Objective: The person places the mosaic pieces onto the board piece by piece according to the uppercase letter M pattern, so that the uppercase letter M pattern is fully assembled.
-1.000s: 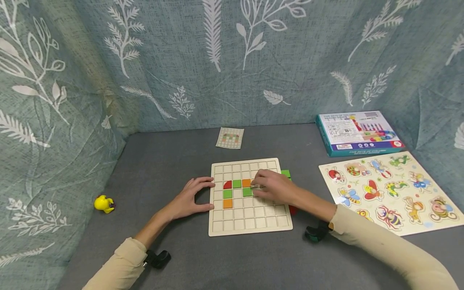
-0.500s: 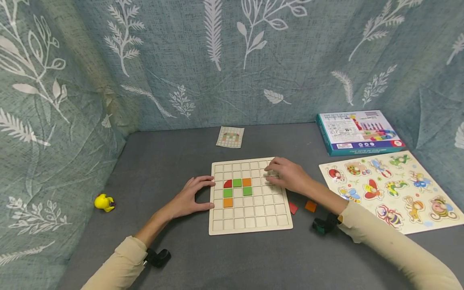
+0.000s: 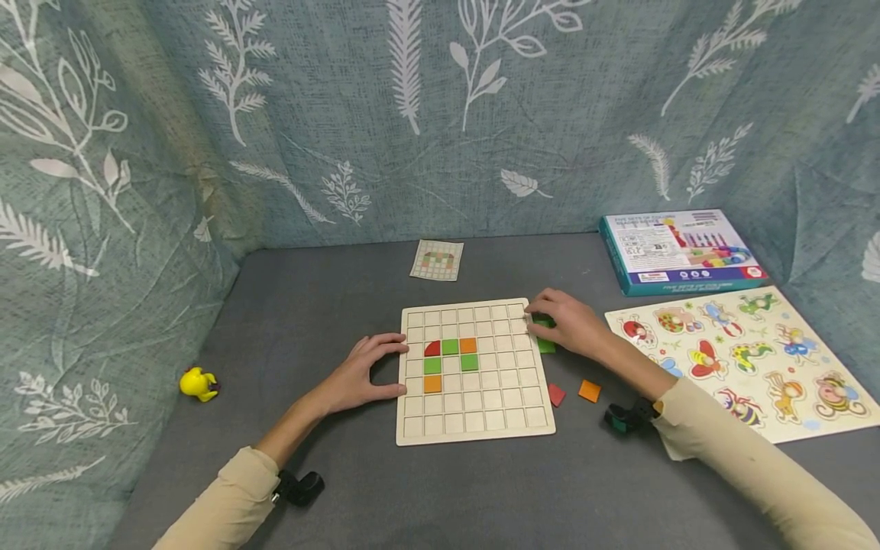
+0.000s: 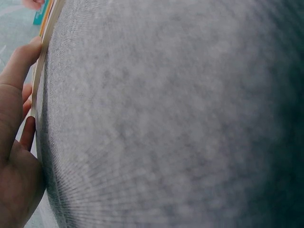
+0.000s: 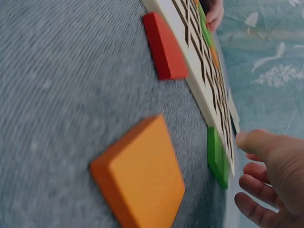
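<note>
A pale wooden grid board [image 3: 491,397] lies on the table. Set in its squares are a red quarter-round tile [image 3: 432,349], green tiles [image 3: 450,347] and orange tiles [image 3: 432,384]. My left hand [image 3: 360,374] rests at the board's left edge, thumb and fingers spread and touching it. Beyond the right edge, my right hand [image 3: 571,325] hovers over loose green tiles [image 3: 546,345], partly covering them. In the right wrist view its fingers [image 5: 256,187] are apart, and I see nothing held between them.
A loose red piece [image 3: 556,394] and an orange tile [image 3: 589,391] lie right of the board. Behind it is a small pattern card [image 3: 437,260]. An animal puzzle board [image 3: 749,367] and a box [image 3: 681,252] stand at right, a yellow toy duck [image 3: 198,384] at left.
My right hand has moved from the orange and green tiles on the board, rightward across it, to the loose green tiles beyond its edge. The left hand stays in place.
</note>
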Motion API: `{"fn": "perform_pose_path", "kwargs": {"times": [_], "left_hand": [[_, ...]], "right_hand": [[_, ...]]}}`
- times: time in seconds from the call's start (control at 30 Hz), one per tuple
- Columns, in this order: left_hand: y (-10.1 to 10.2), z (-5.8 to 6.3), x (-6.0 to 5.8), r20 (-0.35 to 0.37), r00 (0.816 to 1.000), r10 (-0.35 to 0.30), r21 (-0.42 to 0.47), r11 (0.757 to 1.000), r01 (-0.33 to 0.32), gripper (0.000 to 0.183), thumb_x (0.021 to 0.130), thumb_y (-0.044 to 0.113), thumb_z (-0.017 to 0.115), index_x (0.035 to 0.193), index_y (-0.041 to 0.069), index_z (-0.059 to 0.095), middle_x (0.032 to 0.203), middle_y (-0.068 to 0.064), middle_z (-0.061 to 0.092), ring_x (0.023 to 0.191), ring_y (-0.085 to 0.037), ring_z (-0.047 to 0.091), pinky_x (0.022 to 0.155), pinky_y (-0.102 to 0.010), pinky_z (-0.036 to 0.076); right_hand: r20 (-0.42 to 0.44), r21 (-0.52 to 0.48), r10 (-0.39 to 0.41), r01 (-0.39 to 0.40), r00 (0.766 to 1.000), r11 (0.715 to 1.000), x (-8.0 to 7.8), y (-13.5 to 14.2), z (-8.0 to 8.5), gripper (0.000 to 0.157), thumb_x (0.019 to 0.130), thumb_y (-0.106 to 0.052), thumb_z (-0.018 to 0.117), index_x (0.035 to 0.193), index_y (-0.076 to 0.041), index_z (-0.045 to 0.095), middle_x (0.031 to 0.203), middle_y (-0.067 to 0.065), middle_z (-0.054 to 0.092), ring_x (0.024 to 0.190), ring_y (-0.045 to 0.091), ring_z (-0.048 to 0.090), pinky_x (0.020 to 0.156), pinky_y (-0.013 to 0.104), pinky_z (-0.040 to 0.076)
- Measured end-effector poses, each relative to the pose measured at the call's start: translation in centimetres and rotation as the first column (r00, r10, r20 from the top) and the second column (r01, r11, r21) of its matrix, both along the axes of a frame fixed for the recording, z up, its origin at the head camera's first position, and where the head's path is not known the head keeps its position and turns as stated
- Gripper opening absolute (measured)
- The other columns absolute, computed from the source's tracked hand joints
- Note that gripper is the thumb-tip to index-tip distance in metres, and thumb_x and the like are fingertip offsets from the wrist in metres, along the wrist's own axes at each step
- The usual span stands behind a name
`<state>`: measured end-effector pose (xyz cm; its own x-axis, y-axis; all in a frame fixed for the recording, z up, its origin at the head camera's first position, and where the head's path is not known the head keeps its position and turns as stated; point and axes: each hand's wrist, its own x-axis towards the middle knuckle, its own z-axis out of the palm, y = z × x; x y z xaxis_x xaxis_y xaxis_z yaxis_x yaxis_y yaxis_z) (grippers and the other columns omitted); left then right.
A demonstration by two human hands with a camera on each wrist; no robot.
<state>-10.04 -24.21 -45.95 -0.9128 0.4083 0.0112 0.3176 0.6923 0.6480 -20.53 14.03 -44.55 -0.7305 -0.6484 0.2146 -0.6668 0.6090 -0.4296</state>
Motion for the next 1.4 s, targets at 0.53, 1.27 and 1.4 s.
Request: {"fn": "perform_pose_path", "kwargs": {"times": [0.53, 1.27, 1.4], "left_hand": [[0.0, 0.0, 0.0, -0.009, 1.000, -0.002, -0.006, 1.000, 0.002, 0.064, 0.080, 0.033, 0.079, 0.137, 0.016, 0.053, 0.149, -0.007, 0.042, 0.136, -0.031, 0.035, 0.109, -0.059, 0.027], [0.1, 0.0, 0.1, -0.013, 1.000, 0.002, -0.010, 1.000, -0.002, 0.064, 0.080, 0.034, 0.079, 0.137, 0.016, 0.054, 0.148, -0.006, 0.043, 0.136, -0.031, 0.035, 0.108, -0.059, 0.029], [0.1, 0.0, 0.1, -0.013, 1.000, 0.002, -0.009, 1.000, -0.003, 0.064, 0.080, 0.034, 0.079, 0.137, 0.017, 0.054, 0.148, -0.006, 0.043, 0.136, -0.031, 0.035, 0.109, -0.059, 0.027]], "right_hand": [[0.002, 0.023, 0.009, -0.009, 1.000, 1.000, -0.4, 0.9, -0.4, 0.024, 0.088, -0.018, 0.072, 0.110, -0.008, 0.071, 0.106, 0.009, 0.065, 0.092, 0.023, 0.062, 0.079, 0.041, 0.051], [-0.058, 0.136, 0.121, -0.112, 0.991, 0.984, -0.1, 2.2, -0.1, 0.027, 0.087, -0.016, 0.072, 0.113, -0.010, 0.073, 0.111, 0.007, 0.068, 0.098, 0.023, 0.061, 0.076, 0.038, 0.052], [-0.067, 0.152, 0.125, -0.113, 0.990, 0.982, 0.0, 2.4, -0.1, 0.027, 0.087, -0.015, 0.072, 0.114, -0.011, 0.073, 0.112, 0.006, 0.068, 0.098, 0.022, 0.061, 0.074, 0.037, 0.052]]}}
